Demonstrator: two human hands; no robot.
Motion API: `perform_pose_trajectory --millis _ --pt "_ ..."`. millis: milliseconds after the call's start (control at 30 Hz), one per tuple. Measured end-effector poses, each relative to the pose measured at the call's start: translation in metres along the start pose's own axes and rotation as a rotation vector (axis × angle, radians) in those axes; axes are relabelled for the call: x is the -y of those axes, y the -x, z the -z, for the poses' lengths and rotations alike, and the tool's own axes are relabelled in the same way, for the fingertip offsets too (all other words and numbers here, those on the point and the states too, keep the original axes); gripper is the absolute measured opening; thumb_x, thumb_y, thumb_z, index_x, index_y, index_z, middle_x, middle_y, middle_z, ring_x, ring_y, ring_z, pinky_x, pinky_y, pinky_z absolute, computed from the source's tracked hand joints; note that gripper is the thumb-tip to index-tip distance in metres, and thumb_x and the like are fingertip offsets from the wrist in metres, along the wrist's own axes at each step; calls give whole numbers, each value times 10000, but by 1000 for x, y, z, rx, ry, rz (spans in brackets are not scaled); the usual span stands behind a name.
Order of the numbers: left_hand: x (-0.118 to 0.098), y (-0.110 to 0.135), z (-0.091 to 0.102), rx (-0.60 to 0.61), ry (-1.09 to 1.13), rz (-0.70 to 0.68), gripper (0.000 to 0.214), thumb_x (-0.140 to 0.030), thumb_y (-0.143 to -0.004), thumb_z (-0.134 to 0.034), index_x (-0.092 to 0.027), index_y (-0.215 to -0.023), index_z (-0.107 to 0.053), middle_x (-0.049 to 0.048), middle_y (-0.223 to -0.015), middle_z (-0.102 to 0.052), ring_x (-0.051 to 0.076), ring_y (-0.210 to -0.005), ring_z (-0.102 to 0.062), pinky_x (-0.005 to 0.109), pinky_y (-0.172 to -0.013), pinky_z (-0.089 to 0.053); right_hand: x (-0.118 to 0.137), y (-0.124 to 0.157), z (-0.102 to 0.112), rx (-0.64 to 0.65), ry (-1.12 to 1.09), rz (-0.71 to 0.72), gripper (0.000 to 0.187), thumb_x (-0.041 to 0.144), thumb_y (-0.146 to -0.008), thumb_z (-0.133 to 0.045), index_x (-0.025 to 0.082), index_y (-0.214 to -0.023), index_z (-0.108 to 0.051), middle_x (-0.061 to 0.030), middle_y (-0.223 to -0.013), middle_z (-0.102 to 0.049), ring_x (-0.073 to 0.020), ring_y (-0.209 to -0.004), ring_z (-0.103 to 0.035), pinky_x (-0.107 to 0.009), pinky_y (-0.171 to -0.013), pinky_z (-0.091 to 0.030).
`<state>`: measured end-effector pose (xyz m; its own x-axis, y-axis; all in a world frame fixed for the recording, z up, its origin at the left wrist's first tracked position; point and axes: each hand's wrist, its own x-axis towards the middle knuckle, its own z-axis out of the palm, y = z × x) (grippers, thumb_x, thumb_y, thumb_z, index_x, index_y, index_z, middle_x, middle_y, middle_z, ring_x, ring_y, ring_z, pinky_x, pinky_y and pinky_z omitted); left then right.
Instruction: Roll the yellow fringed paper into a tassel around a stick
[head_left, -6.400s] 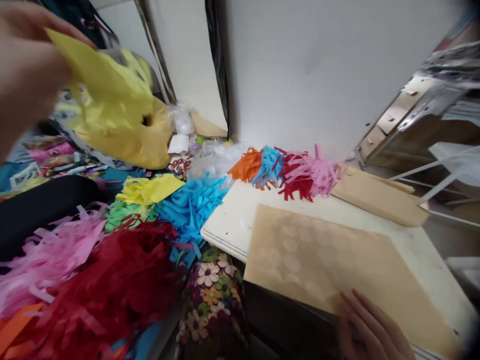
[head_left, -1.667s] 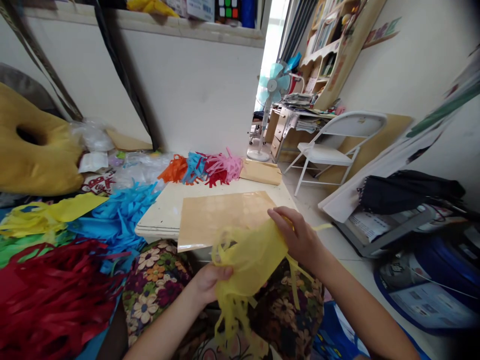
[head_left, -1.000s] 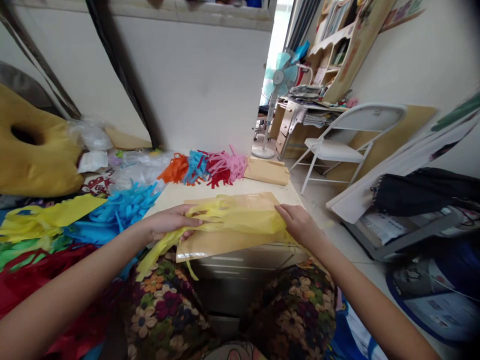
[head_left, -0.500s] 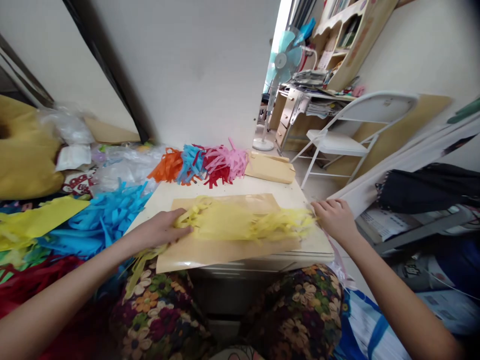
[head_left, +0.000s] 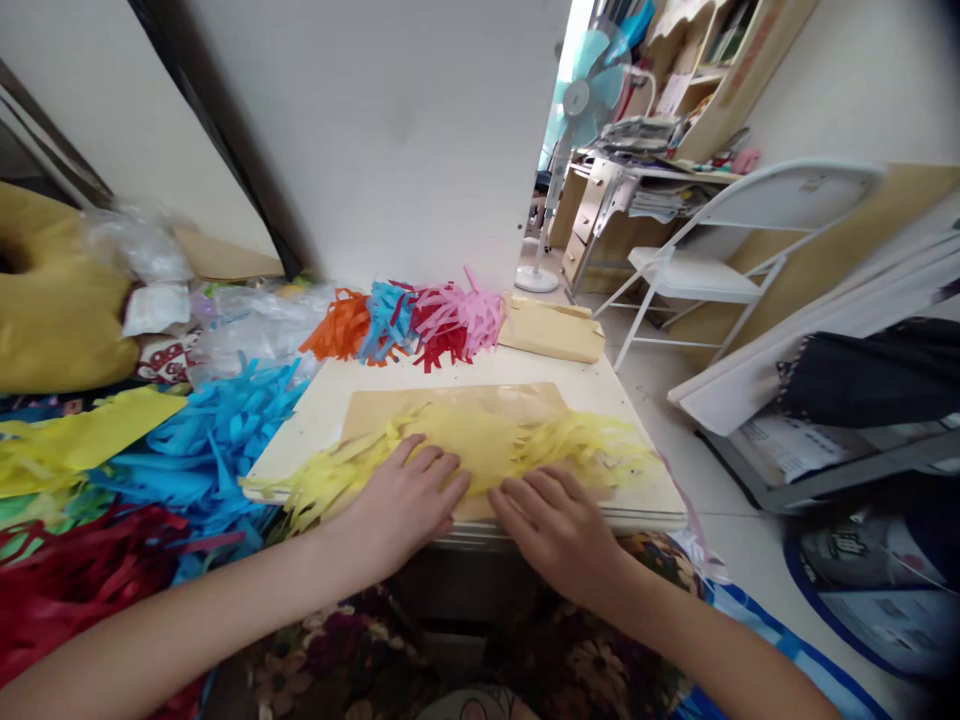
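Note:
Yellow fringed tissue paper (head_left: 480, 450) lies across a brown sheet (head_left: 367, 408) on a small cream table (head_left: 300, 440). Its middle is plain, and cut strips fan out at both ends. My left hand (head_left: 405, 500) is closed on the paper's near edge, left of centre, fingers curled over the top. Close to it, my right hand (head_left: 559, 530) grips the same edge to the right of centre. Both thumbs are mostly hidden below the fingers.
Orange, blue, red and pink paper tassels (head_left: 457, 315) line the table's back edge beside a folded brown piece (head_left: 551, 330). Blue fringed paper (head_left: 217, 440) and red fringed paper (head_left: 82, 580) are heaped at left. A white folding chair (head_left: 697, 275) and a fan (head_left: 576, 98) stand behind at right.
Both hands have moved inward from the ends of the yellow paper to its near edge at the middle. The strips at the left end now spread out over the table's left corner.

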<state>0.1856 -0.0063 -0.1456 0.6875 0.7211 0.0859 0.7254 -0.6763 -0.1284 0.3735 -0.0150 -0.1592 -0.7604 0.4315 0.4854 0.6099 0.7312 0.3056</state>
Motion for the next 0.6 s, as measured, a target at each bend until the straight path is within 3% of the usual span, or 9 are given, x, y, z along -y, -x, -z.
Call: perform_pose_trajectory --millis 67,200,333,500,600 --pt "0 -4 -7 40 53 28 127 -221 -735 -486 -172 -849 -517 42 -825 -561 195 -804 -519 350 -741 -374 9 -5 -15 -22 18 23 178 107 -803 -375 136 -816 -550 -28 -739 -540 -145 -663 -439 -312 -689 -328" --pt "14 -4 -12 46 193 38 141 -255 -760 -440 -176 -858 -504 34 -800 -553 185 -759 -522 296 -638 -394 1 -8 -30 40 24 -43 139 165 -794 -420 155 -832 -554 -30 -775 -539 -160 -700 -437 -334 -696 -312" --pt "19 -2 -10 35 281 10 190 -263 -770 -408 -178 -919 -488 42 -832 -566 180 -767 -528 276 -624 -387 -2 -15 -31 118 -25 -74 215 350 -785 -458 159 -805 -555 -36 -792 -537 -181 -738 -438 -364 -727 -301" --pt "16 -4 -9 61 334 40 200 -239 -800 -294 -157 -847 -470 52 -728 -573 183 -681 -546 274 -561 -378 6 -20 -32 43 -29 -84 209 312 -797 -422 159 -856 -552 -35 -802 -543 -177 -745 -436 -372 -771 -284" --pt "17 -6 -12 45 367 75 230 -242 -816 -249 -149 -908 -438 68 -748 -583 195 -698 -559 284 -569 -388 7 -24 -32 21 -37 -157 221 318 -784 -419 149 -849 -547 -44 -790 -542 -181 -742 -434 -357 -750 -295"
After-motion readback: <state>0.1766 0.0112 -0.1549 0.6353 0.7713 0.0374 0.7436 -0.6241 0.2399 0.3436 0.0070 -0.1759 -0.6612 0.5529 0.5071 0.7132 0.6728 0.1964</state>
